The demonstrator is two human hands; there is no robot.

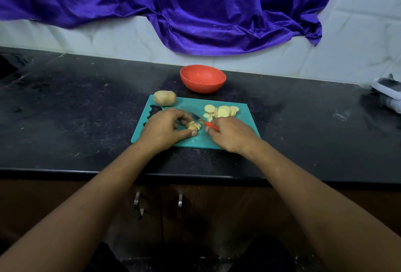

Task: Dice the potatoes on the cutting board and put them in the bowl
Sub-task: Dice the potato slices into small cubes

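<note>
Potato slices (193, 125) on our teal cutting board (243, 117).
Our left hand (166, 128) pinches them; our right hand (230, 133) grips the knife (200, 119).

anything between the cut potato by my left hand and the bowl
Nothing fixed: only the held knife lies just beyond the cut potato. Whole potato sits left of the line to the bowl, slice pile right.

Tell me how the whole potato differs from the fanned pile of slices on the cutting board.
The whole potato is uncut, with tan skin; the pile of slices is thin rounds showing pale flesh. The whole potato sits at the far left corner of the cutting board; the pile of slices lies fanned near its far right. Both are potato, neither diced nor in the red bowl.
</note>
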